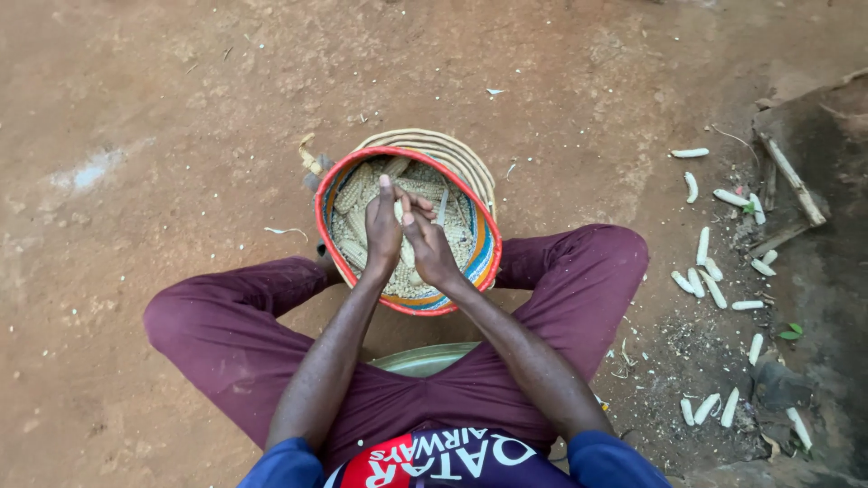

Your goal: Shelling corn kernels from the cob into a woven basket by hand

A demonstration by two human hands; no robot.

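Bare reddish dirt ground [136, 108] on the left, pale patch and scattered bits, nothing else there. Person sits on it, knees spread in maroon trousers [226, 325], woven basket [409, 305] with red rim between the legs, tilted toward the person. Basket holds loose maize kernels [398, 282] and unshelled maize cobs [354, 192] lying mostly along the far and left side.

Left hand [383, 230] over basket middle, fingers stretched up and pointing away from the body. Right hand [430, 246] pressed against it, just to the right. Between them a maize cob [399, 211], only a sliver showing, long axis roughly away from the person. Both hands' grip looks closed around that cob, but the palms hide most of it, so hold is a judgement. Both equally near; spare cobs lie just left of and beyond the left hand, nothing blocking.

A second woven basket rim [452, 149] peeks out behind the first. Metal bowl rim [425, 359] under the forearms, near the lap.

Far right: stripped white cobs [710, 285] scattered on ground, well apart from basket, beside sticks [791, 176] and dark debris.
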